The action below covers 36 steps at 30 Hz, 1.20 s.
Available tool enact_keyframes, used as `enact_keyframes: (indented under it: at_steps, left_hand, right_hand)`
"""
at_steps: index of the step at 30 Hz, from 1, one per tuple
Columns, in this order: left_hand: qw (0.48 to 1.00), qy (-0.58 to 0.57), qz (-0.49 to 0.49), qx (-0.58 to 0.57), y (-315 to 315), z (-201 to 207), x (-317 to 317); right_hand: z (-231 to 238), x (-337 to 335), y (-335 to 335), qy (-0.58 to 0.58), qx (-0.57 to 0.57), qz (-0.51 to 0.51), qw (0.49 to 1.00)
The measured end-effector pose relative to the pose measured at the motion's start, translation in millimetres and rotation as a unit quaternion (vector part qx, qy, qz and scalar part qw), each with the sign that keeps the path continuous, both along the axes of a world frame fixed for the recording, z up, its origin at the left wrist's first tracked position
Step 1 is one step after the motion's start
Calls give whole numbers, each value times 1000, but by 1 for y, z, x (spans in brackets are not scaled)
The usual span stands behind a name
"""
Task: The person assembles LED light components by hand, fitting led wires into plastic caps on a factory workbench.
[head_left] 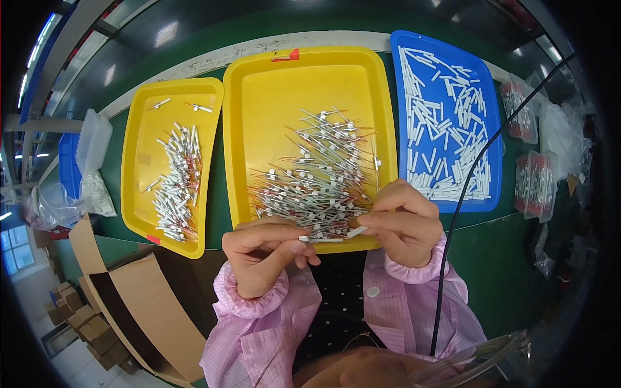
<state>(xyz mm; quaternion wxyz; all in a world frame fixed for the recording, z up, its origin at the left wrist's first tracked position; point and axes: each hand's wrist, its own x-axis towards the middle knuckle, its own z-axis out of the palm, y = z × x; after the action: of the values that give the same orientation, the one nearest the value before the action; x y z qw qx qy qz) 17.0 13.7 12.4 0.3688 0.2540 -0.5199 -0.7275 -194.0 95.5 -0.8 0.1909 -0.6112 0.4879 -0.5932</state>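
Over the near rim of the middle yellow tray (259,97), my two hands work close together. My left hand (259,255) pinches a thin wired piece with a white end (323,240), which points to the right. Between thumb and fingertips, my right hand (411,223) grips a short white tube (356,231), tilted close to that piece's right end; whether they touch I cannot tell. Beneath and beyond my fingers lies a heap of wired pieces (314,184) with white tabs and red leads. Loose white tubes (424,116) are scattered in the blue tray (495,149) at the right.
At the left, a smaller yellow tray (139,142) holds white-sleeved pieces (178,187). An open cardboard box (152,310) stands near left. A black cable (451,239) hangs across the right side. Clear packs of parts (535,187) and plastic bags (561,139) lie far right.
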Motion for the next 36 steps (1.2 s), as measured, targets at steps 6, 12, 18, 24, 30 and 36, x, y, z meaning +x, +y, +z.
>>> enact_keyframes:
  at_steps: [6, 12, 18, 24, 30, 36]
  left_hand:
    - [1000, 1, -25, 0, 0, 2, 0]
    - [996, -22, -63, -59, -1, -2, -5]
    - [884, -57, -27, -464, -7, -9, -13]
    - [712, -155, -29, -684, -24, -11, -9]
    - [577, -445, 343, -593, -113, -20, 25]
    - [528, -552, 245, -597, -108, -28, 0]
  right_hand:
    - [2, 4, 4, 31, 4, -4, 999]
    - [-1, 13, 4, 171, -92, -33, 980]
    - [2, 7, 2, 27, 96, 72, 992]
    - [-12, 12, 4, -123, 239, 40, 962]
    - [-23, -42, 20, 171, 211, -368, 889]
    - [-33, -60, 36, 334, 303, -333, 828]
